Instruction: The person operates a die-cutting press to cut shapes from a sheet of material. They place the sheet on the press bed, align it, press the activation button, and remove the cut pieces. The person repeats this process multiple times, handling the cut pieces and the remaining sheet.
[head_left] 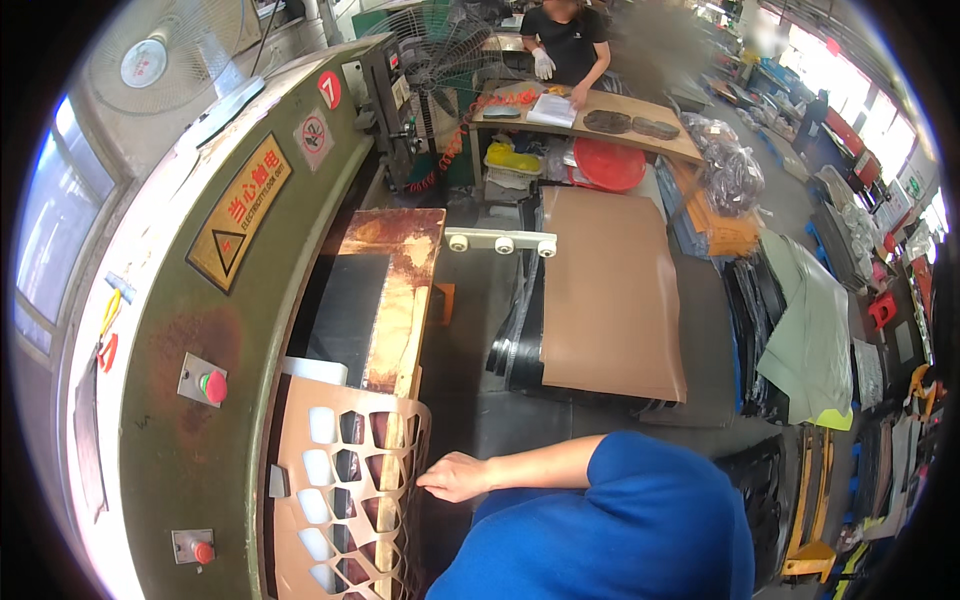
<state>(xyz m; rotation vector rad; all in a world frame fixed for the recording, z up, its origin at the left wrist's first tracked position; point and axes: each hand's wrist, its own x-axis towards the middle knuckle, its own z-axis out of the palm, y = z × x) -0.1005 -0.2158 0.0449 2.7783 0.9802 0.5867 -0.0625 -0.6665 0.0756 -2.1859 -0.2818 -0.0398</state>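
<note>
My right hand [455, 477] reaches leftward from a blue sleeve at the lower middle. Its fingers are closed at the right edge of a tan sheet [292, 425] and appear to pinch it. Rows of rounded cut-outs run through this sheet, leaving a thin web along its right side. It lies along the bed of a green press, over a worn brown board [405, 300]; white and dark patches show through the holes. A white block [318, 370] sits at its far edge. I cannot see my left hand.
The green press body [240, 330] with red buttons stands left. Beyond the bed, a metal arm with rollers [503, 242] juts toward a stack of brown sheets [610, 300]. A co-worker [565, 45] stands at a far table [650, 140]. Green sheets [805, 330] lie right.
</note>
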